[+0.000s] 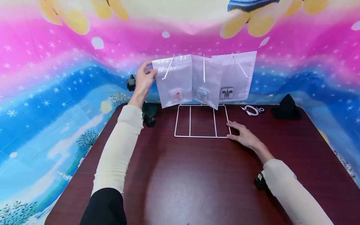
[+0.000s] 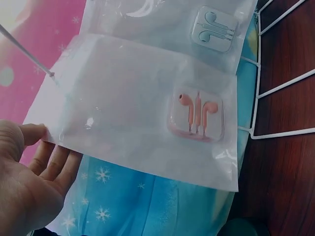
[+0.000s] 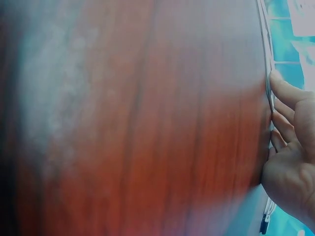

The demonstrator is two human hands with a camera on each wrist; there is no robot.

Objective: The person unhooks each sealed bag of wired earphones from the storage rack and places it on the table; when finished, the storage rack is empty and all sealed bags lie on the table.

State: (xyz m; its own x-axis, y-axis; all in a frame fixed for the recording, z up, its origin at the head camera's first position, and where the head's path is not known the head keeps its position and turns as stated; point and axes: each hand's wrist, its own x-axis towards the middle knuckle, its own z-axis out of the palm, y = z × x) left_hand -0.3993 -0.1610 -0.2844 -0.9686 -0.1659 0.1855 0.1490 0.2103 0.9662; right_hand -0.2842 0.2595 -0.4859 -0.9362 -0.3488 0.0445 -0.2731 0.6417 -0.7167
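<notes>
My left hand [image 1: 144, 78] pinches the left edge of a translucent zip bag [image 1: 171, 82] between thumb and fingers. Inside its lower part lies a clear case of pink earphones [image 2: 197, 115]. That bag hangs from a slanting hook of a white wire display rack [image 1: 202, 136]. Beside it hang a middle bag [image 1: 208, 78] with white earphones and a right bag [image 1: 239, 75] with black ones, each on its own white hook. Low at the right, my right hand [image 1: 244, 136] rests on the table, its loosely extended fingers and thumb touching the right side of the rack's base.
A coiled white cable [image 1: 247, 111] and a black wedge-shaped object [image 1: 287, 107] lie at the back right of the dark wooden table [image 1: 182, 175]. Behind my left wrist sits a dark green round object [image 1: 150, 109]. A snowflake-patterned cloth [image 1: 98, 72] surrounds the table.
</notes>
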